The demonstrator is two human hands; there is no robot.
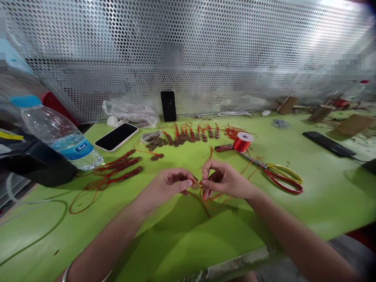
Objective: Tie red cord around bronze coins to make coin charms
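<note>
My left hand (173, 183) and my right hand (223, 179) meet above the green table (182, 239), both pinching a red cord (205, 197) between thumb and fingertips. The cord's loose ends trail onto the table under my right hand. Something small seems to sit at the pinch; I cannot make it out. Behind my hands lie a pile of loose bronze coins (155, 142) and a row of coin bundles tied with red cord (190, 135). A spool of red cord (242, 141) stands to the right.
Scissors with red and yellow handles (279, 174) lie at the right. Strung coin strands (120, 169), a water bottle (58, 135) and a phone (116, 136) are at the left. A second phone (168, 105) leans on the perforated metal wall; a dark remote (329, 143) lies far right.
</note>
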